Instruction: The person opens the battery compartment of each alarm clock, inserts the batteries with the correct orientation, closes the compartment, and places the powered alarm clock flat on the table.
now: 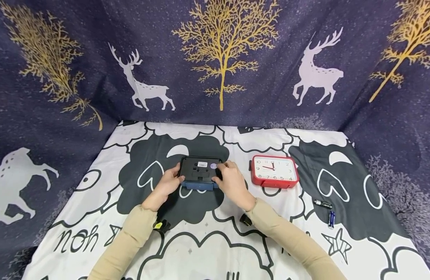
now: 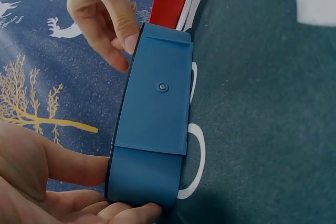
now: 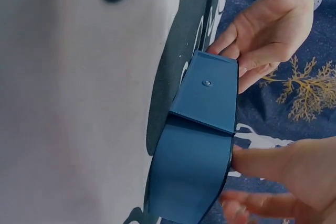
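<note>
A blue alarm clock (image 1: 199,185) lies with its black back panel (image 1: 192,171) turned up; its dial is hidden. My left hand (image 1: 168,181) grips the left end, thumb at the back's edge and fingers round the side. At the other end, the thumb and fingertips of my right hand (image 1: 232,182) rest apart at the back panel. Both wrist views show the clock's blue side (image 2: 152,103) with a screw in it. Near my right hand stands a red alarm clock (image 1: 275,182), tilted back, its white dial showing.
Two batteries, one dark and silvery (image 1: 322,203) and one blue (image 1: 331,219), lie on the patterned cloth (image 1: 200,256) at the right. A dark curtain (image 1: 257,97) with deer and trees hangs behind and at both sides.
</note>
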The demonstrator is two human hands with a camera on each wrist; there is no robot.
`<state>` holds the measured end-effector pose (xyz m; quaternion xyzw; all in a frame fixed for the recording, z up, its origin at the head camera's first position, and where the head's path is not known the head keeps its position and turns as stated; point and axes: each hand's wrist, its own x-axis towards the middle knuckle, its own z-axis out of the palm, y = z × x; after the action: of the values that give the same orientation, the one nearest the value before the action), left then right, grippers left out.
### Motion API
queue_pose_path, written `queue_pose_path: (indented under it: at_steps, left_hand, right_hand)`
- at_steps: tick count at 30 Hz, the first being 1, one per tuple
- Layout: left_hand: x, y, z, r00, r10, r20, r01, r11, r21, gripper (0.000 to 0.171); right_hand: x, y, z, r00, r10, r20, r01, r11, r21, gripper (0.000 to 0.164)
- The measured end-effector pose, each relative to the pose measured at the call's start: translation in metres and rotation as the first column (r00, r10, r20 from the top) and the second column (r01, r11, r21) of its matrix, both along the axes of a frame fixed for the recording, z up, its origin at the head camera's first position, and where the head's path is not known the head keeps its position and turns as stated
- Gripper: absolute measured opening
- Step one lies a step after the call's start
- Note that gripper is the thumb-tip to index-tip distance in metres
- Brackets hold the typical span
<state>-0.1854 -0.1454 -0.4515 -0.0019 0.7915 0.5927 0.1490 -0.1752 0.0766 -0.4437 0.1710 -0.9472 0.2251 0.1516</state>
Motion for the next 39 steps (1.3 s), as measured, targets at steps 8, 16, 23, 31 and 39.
queue_pose_path:
  at_steps: [8, 16, 23, 31, 39]
  left_hand:
    - [0.000, 0.001, -0.003, 1.000, -0.001, -0.011, 0.001, 1.000, 0.025, 0.061]
    - [0.001, 0.002, -0.003, 1.000, 0.001, -0.015, 0.000, 0.999, 0.040, 0.061]
    - [0.002, 0.000, -0.004, 1.000, -0.003, -0.006, 0.003, 0.999, 0.038, 0.061]
    - [0.000, -0.002, -0.003, 1.000, -0.001, -0.002, 0.001, 0.999, 0.043, 0.062]
    - [0.001, -0.003, -0.003, 1.000, -0.004, 0.001, 0.004, 0.999, 0.036, 0.062]
  right_hand:
    - [-0.007, -0.004, -0.005, 0.981, 0.193, 0.034, -0.193, 0.981, 0.003, 0.026]
    - [-0.014, -0.008, -0.009, 0.961, 0.275, 0.026, -0.275, 0.961, 0.000, 0.025]
    - [-0.018, -0.013, -0.011, 0.940, 0.333, 0.072, -0.331, 0.943, -0.036, 0.023]
    - [-0.025, -0.017, -0.010, 0.929, 0.360, 0.085, -0.350, 0.930, -0.108, 0.023]
    - [-0.025, -0.020, -0.010, 0.932, 0.347, 0.103, -0.335, 0.935, -0.119, 0.018]
